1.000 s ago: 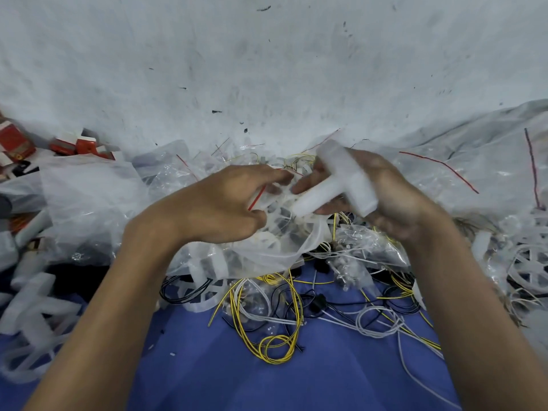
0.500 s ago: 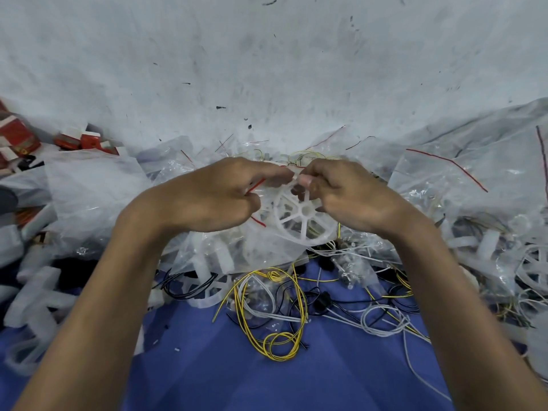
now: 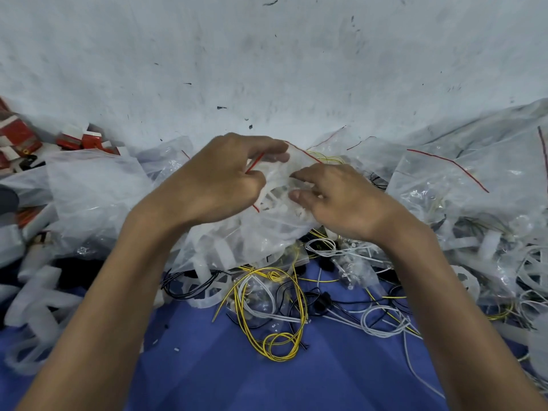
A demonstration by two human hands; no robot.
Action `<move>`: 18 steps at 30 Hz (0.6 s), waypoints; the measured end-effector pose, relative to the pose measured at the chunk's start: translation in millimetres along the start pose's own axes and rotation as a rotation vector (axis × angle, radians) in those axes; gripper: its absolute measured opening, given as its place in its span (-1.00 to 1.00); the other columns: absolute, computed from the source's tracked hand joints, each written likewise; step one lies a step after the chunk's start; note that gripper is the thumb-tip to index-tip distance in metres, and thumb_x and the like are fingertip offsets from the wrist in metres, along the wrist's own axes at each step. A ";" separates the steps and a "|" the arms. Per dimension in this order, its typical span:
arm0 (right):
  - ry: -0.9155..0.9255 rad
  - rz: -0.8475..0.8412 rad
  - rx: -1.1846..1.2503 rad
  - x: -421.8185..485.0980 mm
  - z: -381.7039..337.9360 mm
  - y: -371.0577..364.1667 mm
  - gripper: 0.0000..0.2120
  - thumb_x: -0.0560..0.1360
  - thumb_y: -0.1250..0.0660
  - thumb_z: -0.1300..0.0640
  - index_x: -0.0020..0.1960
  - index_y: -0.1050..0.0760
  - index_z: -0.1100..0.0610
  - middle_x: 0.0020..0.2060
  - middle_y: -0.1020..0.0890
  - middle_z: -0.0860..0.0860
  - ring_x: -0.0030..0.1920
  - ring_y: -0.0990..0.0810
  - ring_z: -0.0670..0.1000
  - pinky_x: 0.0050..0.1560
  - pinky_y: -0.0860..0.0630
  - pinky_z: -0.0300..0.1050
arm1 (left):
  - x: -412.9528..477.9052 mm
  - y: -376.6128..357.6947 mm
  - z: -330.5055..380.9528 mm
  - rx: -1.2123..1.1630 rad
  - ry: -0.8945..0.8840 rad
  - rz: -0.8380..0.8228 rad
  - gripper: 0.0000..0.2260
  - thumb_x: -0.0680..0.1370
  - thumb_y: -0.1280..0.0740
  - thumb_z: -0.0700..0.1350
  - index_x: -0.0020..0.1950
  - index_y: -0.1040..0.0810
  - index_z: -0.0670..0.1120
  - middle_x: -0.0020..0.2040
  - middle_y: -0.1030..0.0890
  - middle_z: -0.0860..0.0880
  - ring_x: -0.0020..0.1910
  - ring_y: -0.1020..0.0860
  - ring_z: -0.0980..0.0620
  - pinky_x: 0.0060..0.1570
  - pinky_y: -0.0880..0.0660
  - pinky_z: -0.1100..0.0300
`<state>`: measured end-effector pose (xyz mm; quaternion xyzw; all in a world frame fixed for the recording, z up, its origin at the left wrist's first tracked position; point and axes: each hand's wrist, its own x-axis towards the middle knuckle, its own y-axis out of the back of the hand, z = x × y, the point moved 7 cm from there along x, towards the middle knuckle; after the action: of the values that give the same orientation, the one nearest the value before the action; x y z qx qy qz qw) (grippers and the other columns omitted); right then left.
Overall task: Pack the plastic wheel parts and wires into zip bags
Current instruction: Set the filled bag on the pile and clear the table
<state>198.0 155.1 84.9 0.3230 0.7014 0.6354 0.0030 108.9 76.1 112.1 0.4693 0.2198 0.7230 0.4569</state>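
Change: a moment ago your right hand gripped the spoked wheel part at the bag's mouth. Now you have let it go, and the wheel part (image 3: pixel 274 200) lies inside the zip bag (image 3: pixel 267 235) at the centre of the frame, dim behind the film.
Left hand: your left hand (image 3: pixel 213 182) holds the bag's open edge as before. Its thumb and fingers (image 3: pixel 267 148) pinch the red zip strip (image 3: pixel 255 164), which bends between them.
Right hand: your right hand (image 3: pixel 341 203) has opened. Its fingers (image 3: pixel 305 176) are loosely spread and lightly bent, with the tips resting on the bag over the wheel part and gripping nothing.
Zip bag: thin clear plastic, crumpled and glossy, sagging below your hands onto the pile.
Wheel part: white moulded plastic with a round rim and straight spokes, partly hidden by your hands.
Wires: yellow wires (image 3: pixel 277 345) coil in loops on the blue surface (image 3: pixel 231 378) at lower centre. Thin white wires (image 3: pixel 382 320) curl to their right and black wires (image 3: pixel 189 287) to their left.
Other bags: more clear bags (image 3: pixel 456 185) with red strips are heaped at centre right, wrinkled and shiny.
Loose parts: white cross-shaped pieces (image 3: pixel 38 310) lie at lower left, matte and blocky.
Boxes: small red-and-white boxes (image 3: pixel 75 139) sit at upper left.
Wall: a scuffed white wall (image 3: pixel 267 69) fills the upper frame.
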 end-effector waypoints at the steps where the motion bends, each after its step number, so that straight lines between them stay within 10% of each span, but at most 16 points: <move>1: 0.016 -0.030 -0.003 -0.9 -1.0 -1.4 -0.65 0.58 -0.18 0.04 0.26 -0.45 0.23 0.15 -0.56 0.16 0.15 -0.49 0.12 -0.02 -0.27 -0.18 | -0.2 2.5 -0.2 -0.017 0.008 0.024 -0.50 0.47 -0.18 -0.38 0.34 -0.47 -0.01 0.15 -0.53 0.26 0.19 -0.41 0.34 0.12 -0.25 0.57; 7: -0.005 -0.211 -0.066 -5.2 2.2 -13.5 -0.51 0.62 -0.02 -0.08 0.50 -0.15 0.06 0.44 -0.30 0.07 0.43 -0.23 0.07 0.21 -0.08 -0.26 | -1.3 3.8 0.3 -0.043 0.018 0.023 -0.53 0.48 -0.17 -0.37 0.30 -0.50 0.01 0.14 -0.56 0.25 0.19 -0.41 0.36 0.16 -0.28 0.51; 12: -0.010 -0.232 0.022 -7.4 1.2 -11.4 -0.51 0.60 0.04 -0.14 0.18 -0.50 0.15 0.18 -0.55 0.05 0.22 -0.45 0.05 0.25 -0.30 -0.12 | -1.3 8.7 -6.1 -0.029 0.061 0.065 -0.53 0.47 -0.17 -0.38 0.28 -0.52 0.02 0.19 -0.58 0.16 0.14 -0.49 0.25 0.08 -0.35 0.43; 18: -0.027 -0.333 0.080 -16.3 -8.0 -12.3 -0.20 0.27 0.24 -0.48 0.06 -0.56 -0.07 0.33 -0.44 -0.14 0.33 -0.35 -0.08 0.19 -0.17 -0.09 | 0.1 13.8 -10.4 -0.118 0.069 0.153 -0.54 0.45 -0.14 -0.43 0.21 -0.56 -0.05 0.08 -0.62 0.11 -0.24 -0.49 0.24 -0.37 -0.26 0.63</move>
<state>202.0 140.8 68.9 0.2107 0.7697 0.5934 0.1049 93.6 70.6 117.6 0.4318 0.1561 0.7832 0.4193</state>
